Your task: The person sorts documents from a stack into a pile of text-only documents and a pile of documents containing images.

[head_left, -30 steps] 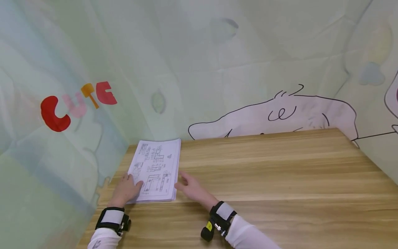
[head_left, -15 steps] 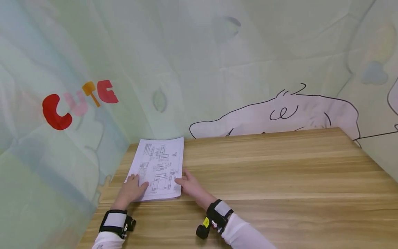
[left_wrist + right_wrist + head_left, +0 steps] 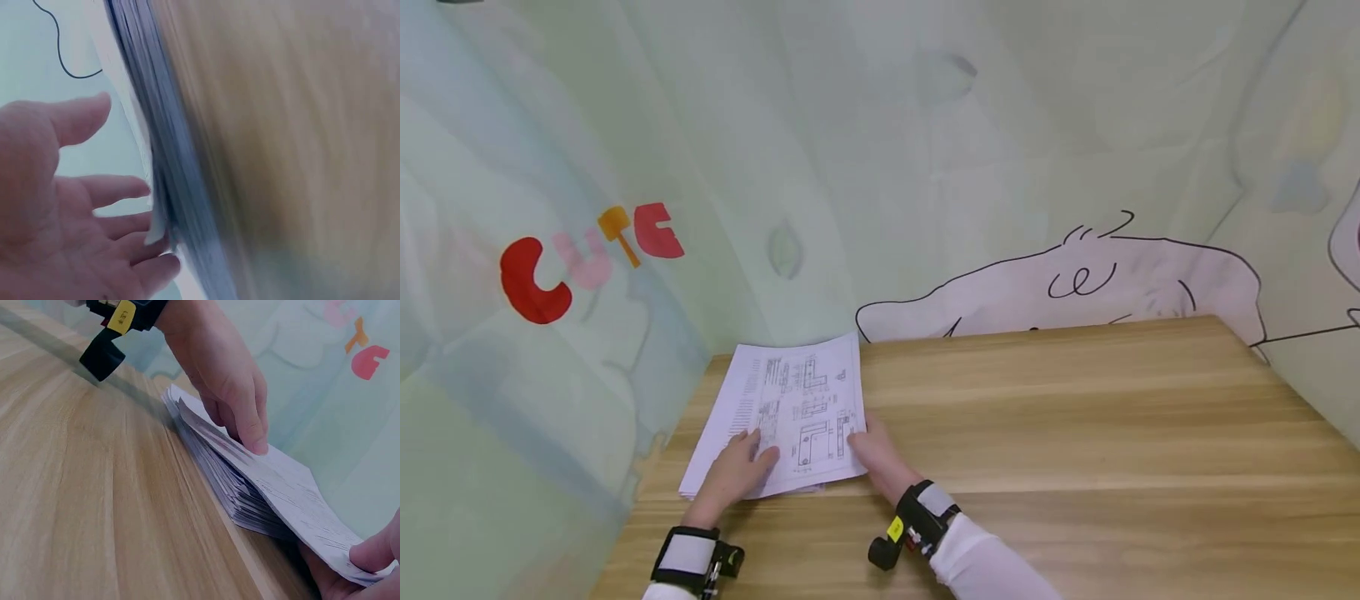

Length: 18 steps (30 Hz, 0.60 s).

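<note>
A stack of white paper (image 3: 711,446) lies at the table's left side. Its top sheets (image 3: 823,392), printed with technical line drawings, are shifted right and overhang the stack's right edge. My right hand (image 3: 880,454) pinches the right edge of these sheets, thumb on top and fingers underneath, as the right wrist view shows at its lower right corner. On the left front part of the paper rests my left hand (image 3: 737,468), its fingers loosely extended. The left wrist view shows that hand (image 3: 94,231) with fingertips at the side of the stack (image 3: 169,144).
The wood-grain table (image 3: 1075,433) extends to the right of the paper. A printed cloth backdrop (image 3: 880,167) hangs behind and to the left, close to the table's edges. Each wrist wears a strapped camera, one being the right wrist camera (image 3: 887,552).
The right hand has gone from beside the stack to pinching the top sheets' right edge. Those sheets have slid right, baring the stack's left side. The left hand has moved right too.
</note>
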Tool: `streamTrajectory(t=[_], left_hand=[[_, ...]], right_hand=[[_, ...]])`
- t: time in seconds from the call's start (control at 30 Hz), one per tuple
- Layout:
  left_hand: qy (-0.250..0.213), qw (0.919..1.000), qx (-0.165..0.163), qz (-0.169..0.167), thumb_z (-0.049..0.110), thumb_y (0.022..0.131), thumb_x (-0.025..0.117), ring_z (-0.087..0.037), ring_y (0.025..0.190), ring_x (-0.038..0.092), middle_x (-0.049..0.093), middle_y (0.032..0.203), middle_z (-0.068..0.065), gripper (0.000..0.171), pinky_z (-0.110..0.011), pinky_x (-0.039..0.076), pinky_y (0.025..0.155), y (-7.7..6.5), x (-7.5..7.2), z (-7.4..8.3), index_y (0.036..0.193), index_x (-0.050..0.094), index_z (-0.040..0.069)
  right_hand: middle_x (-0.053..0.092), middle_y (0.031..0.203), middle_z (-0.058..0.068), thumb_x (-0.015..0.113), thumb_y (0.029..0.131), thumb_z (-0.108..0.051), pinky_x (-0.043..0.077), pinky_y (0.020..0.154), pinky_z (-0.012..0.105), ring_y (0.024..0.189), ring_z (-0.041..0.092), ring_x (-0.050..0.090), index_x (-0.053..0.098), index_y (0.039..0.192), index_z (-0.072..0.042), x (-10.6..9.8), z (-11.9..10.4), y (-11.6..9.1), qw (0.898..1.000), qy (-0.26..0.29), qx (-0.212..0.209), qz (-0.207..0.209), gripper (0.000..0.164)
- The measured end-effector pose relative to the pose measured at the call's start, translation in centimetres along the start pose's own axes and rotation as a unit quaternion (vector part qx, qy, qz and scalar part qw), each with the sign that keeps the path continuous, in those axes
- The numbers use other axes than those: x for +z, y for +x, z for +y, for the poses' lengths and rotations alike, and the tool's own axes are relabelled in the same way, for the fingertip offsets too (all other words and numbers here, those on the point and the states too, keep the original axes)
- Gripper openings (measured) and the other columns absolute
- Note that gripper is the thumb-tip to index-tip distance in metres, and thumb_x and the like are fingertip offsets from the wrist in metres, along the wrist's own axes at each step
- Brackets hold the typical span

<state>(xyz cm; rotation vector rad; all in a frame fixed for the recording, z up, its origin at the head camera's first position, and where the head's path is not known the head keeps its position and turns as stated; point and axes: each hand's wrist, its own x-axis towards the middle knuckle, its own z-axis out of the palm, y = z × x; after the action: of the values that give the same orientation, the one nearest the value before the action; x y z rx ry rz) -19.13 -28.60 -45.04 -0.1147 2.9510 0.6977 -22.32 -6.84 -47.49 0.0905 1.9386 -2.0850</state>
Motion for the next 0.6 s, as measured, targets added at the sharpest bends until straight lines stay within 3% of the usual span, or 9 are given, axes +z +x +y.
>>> streamTrajectory(t=[0.2, 0.43, 0.53, 0.6], left_hand=[[-0.058, 0.9963, -0.009, 0.062, 0.031, 0.096, 0.047, -0.043, 0.128, 0.046, 0.048, 0.137, -0.029, 0.054, -0.053, 0.040, 0.105, 0.3, 0.5, 0.5, 0.138, 0.043, -0.004], [-0.142, 0.9856, -0.044, 0.080, 0.034, 0.097, 0.044, -0.043, 0.126, 0.048, 0.045, 0.138, -0.031, 0.068, -0.052, 0.042, 0.102, 1.0, 0.8, 2.3, 0.148, 0.017, -0.002], [-0.213, 0.9734, -0.056, 0.062, 0.041, 0.098, 0.042, -0.037, 0.114, 0.059, 0.049, 0.135, -0.028, 0.070, -0.041, 0.052, 0.089, 1.5, 1.0, 3.2, 0.150, 0.016, 0.003], [-0.280, 0.9567, -0.068, 0.039, 0.047, 0.097, 0.041, -0.029, 0.105, 0.062, 0.053, 0.130, -0.022, 0.069, -0.033, 0.054, 0.081, 1.7, 1.2, 4.0, 0.150, 0.020, 0.009]], right_hand=[[0.045, 0.142, 0.018, 0.042, 0.086, 0.003, 0.033, 0.110, 0.047, 0.125, 0.028, 0.045, 0.028, 0.147, -0.002, -1.2, -0.1, -0.5, 0.999, 0.030, -0.005, 0.019, 0.062], [0.042, 0.147, 0.015, 0.042, 0.092, -0.004, 0.032, 0.111, 0.047, 0.130, 0.028, 0.043, 0.027, 0.148, -0.007, -4.1, -1.3, -0.9, 1.000, 0.016, -0.015, 0.010, 0.058], [0.041, 0.147, 0.014, 0.041, 0.094, -0.006, 0.031, 0.112, 0.047, 0.131, 0.027, 0.042, 0.026, 0.148, -0.008, -5.5, -1.9, -1.3, 1.000, 0.008, -0.021, 0.007, 0.056], [0.042, 0.147, 0.013, 0.041, 0.095, -0.007, 0.031, 0.112, 0.047, 0.131, 0.026, 0.042, 0.027, 0.148, -0.008, -6.4, -2.3, -1.6, 1.000, 0.009, -0.028, 0.003, 0.055]])
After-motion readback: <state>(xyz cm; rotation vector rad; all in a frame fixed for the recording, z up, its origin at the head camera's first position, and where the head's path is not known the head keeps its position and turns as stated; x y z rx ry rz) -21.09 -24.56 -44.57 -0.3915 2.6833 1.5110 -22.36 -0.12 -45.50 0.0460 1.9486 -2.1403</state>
